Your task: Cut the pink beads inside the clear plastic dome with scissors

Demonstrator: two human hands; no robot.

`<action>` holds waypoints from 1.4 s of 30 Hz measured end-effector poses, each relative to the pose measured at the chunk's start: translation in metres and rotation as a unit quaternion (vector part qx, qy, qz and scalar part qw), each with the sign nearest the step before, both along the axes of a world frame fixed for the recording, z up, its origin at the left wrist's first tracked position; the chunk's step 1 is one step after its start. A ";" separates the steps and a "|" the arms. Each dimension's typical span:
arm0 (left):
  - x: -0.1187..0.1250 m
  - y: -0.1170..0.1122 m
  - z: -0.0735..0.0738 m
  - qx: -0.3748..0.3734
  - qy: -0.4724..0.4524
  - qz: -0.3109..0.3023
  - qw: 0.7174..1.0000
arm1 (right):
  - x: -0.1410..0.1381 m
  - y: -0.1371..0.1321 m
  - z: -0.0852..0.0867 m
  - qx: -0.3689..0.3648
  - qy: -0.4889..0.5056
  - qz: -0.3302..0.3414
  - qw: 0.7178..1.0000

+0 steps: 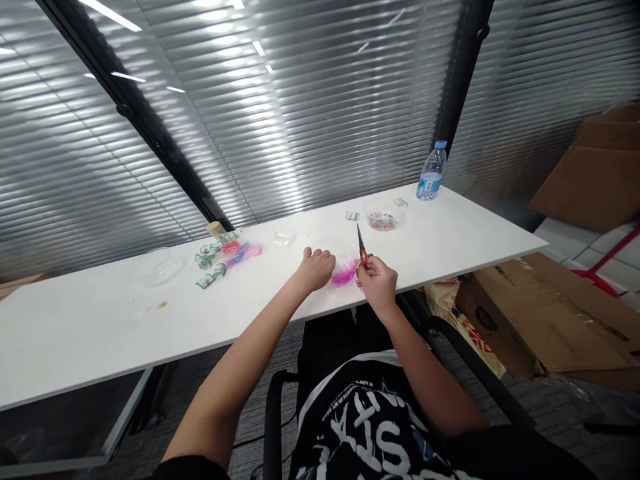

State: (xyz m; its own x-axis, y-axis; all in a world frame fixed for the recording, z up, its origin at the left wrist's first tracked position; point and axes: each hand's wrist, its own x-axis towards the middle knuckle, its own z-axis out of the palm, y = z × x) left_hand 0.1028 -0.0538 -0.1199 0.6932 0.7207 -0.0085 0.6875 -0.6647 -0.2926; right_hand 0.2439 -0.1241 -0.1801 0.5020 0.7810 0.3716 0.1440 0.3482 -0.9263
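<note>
Tabletop: long, white, glossy, running left to right in front of a wall of closed grey blinds split by dark diagonal frames; ceiling lights reflect in the slats. Floor under the table is grey carpet. Cardboard boxes lie on the floor at right, more card leaning above them.

Left hand rests on the table in a loose fist, knuckles up, against the near edge of a clear dish; what the fingers hold, if anything, cannot be told. Pink tuft lies at the dish's near rim, between the two hands.

Right hand is closed around the handles of the scissors, blades pointing up and away, tips together, just right of the pink tuft.

Left of the hands: curled ribbon pieces, a pink and blue bundle, a small roll, and a clear bowl well apart at far left. Right of centre: a bowl of coloured beads, with a water bottle standing at the far edge.
</note>
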 end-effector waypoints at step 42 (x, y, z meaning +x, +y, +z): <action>0.016 -0.002 0.005 -0.027 -0.011 -0.106 0.994 | -0.001 -0.001 0.001 -0.008 0.020 0.004 1.000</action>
